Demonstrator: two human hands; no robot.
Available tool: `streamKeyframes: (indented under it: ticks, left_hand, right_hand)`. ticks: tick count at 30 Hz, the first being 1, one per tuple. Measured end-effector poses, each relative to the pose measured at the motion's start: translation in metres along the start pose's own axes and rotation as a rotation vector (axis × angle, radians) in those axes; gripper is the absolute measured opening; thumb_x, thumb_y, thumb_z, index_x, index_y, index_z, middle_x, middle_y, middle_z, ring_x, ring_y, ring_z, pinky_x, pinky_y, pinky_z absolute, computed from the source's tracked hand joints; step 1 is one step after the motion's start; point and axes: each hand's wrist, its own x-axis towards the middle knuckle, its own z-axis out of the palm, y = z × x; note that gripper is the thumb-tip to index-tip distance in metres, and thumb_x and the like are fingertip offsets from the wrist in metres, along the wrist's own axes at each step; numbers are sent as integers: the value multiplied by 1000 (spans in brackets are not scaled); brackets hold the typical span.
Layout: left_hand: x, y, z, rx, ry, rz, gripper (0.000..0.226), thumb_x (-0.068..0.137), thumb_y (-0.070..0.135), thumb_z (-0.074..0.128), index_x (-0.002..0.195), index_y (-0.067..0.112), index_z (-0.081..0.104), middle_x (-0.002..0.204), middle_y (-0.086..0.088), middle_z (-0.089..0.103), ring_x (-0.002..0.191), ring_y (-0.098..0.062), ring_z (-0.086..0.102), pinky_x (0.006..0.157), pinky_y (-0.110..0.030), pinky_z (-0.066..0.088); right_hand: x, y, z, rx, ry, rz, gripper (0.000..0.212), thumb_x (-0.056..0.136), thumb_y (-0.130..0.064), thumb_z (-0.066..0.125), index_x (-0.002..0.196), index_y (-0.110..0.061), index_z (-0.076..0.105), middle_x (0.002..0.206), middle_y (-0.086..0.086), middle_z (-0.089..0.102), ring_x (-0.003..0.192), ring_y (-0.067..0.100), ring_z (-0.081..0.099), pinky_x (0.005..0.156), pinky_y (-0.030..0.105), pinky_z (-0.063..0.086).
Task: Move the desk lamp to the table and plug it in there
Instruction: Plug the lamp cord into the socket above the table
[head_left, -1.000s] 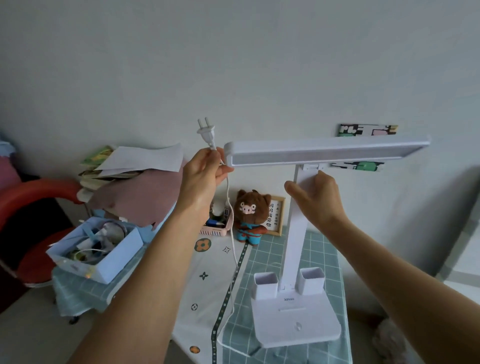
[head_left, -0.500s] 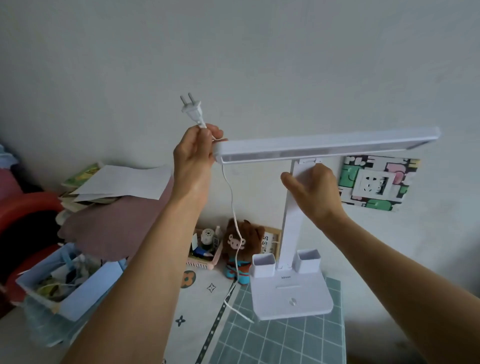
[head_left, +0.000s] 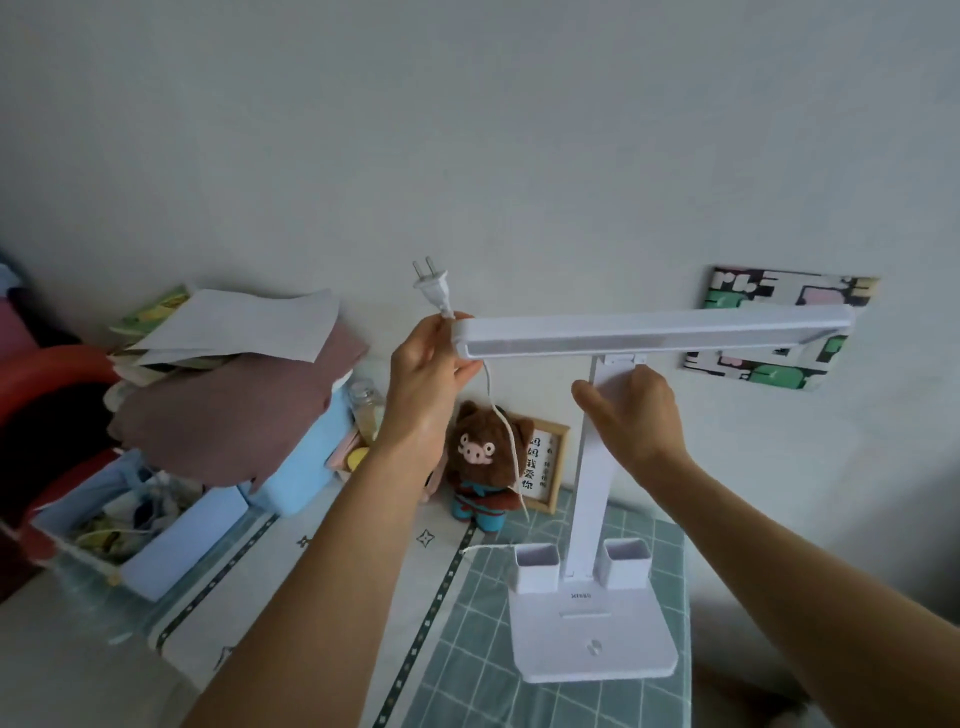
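Note:
The white desk lamp (head_left: 587, 499) has its flat base (head_left: 592, 639) over the green checked cover of the table (head_left: 519, 696). My right hand (head_left: 631, 415) grips the upright post just under the long light bar (head_left: 654, 335). My left hand (head_left: 428, 364) is closed on the white cord right below the two-pin plug (head_left: 432, 286), which points up beside the bar's left end. The cord (head_left: 506, 452) hangs down toward the base. The wall socket panel (head_left: 769, 364), framed by a colourful patterned sticker, is partly hidden behind the light bar.
A brown plush pig (head_left: 485, 462) and a small framed picture (head_left: 543, 467) stand by the wall behind the lamp. Left of them are a light blue box (head_left: 306, 467), a pile of cloth and papers (head_left: 228, 384), an open box of clutter (head_left: 140, 525) and a red chair (head_left: 47, 374).
The lamp has come down and its base now looks set on the table cover. My left hand with the plug dropped too. The socket panel is again half covered by the light bar.

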Motion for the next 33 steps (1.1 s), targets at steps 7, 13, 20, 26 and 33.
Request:
streamKeyframes:
  ticks: [7,13,20,26,33]
  left_hand:
    - [-24,-18,-15,-17,-8,-104,22,96,6,50,84,17,64,93,-6,67,100,-19,65,82,-24,55]
    - [-41,-26,-29,-13,-5,-151,27,98,16,47,78,20,64,82,3,71,97,-19,65,91,-37,54]
    - [-51,-28,-40,11,-42,-171,21,98,19,45,88,17,63,95,-7,69,100,-30,68,88,-39,56]
    - [-53,-28,-47,-38,-85,-185,19,99,19,45,93,15,62,100,-10,70,96,-24,70,88,-33,55]
    - [-54,-33,-48,-65,-109,-202,19,100,20,45,94,16,63,100,-8,71,96,-23,71,88,-32,54]
  right_hand:
    - [-43,11,17,3,-43,48,51,80,-43,62,48,-22,29,43,-6,29,41,12,25,51,26,29]
    - [-74,5,22,14,-26,111,59,83,-29,65,41,-20,25,37,-5,22,41,15,21,47,27,24]
    - [-98,19,31,-15,-8,199,44,72,-53,58,54,-21,34,47,-6,30,45,16,27,51,28,28]
    - [-116,21,33,-11,-1,243,46,74,-54,58,52,-20,35,45,-5,31,46,19,28,48,28,28]
    - [-129,7,30,23,44,248,62,84,-35,68,40,-20,27,35,-4,23,41,14,21,45,28,25]
